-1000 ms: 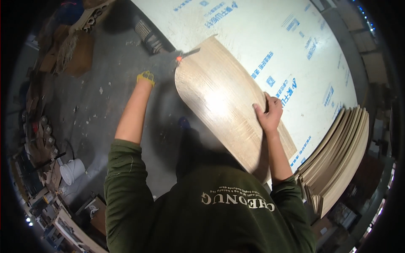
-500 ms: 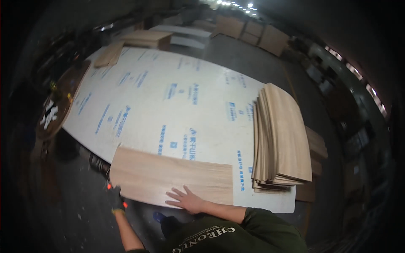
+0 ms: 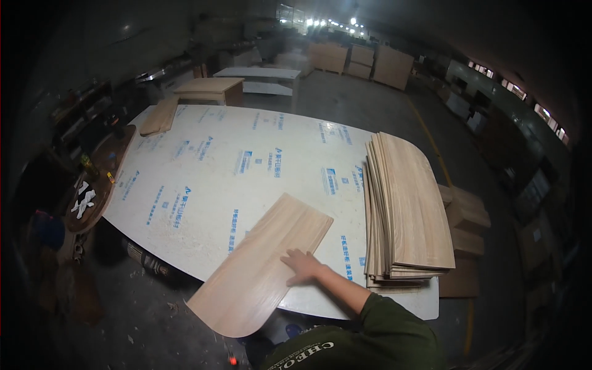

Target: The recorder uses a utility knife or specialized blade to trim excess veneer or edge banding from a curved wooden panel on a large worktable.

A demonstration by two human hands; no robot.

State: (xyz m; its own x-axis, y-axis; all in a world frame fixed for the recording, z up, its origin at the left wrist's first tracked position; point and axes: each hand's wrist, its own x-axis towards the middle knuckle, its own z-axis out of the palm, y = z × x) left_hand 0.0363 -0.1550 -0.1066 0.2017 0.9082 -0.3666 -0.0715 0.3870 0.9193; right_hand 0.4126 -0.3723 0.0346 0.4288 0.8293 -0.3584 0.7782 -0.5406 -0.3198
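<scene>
Clutter sits at the far left: a round brown side table (image 3: 98,185) with white scraps on it, in shadow beside the big worktop (image 3: 203,179), which is covered by a white sheet with blue printed marks. At the far left corner of this worktop lies a small pile of wood pieces (image 3: 159,115).

Moving right, we see the thin wooden panel (image 3: 262,271). It lies flat and diagonal on the near edge of the worktop, and its rounded end hangs over the edge above the floor. We judge it light and rather stiff, but thin enough to bend, with a smooth face that can slide on the sheet; holding it by the two long edges seems safest.

Our right hand (image 3: 303,266) rests on the panel near its right edge, palm down, fingers spread and flat, so the grip is not closed around anything. Our left hand is not visible.

Further right stands a stack of similar panels (image 3: 407,209), near our panel but not touching it. Beyond it, low wooden blocks (image 3: 465,231) stand off the worktop's right side.
</scene>
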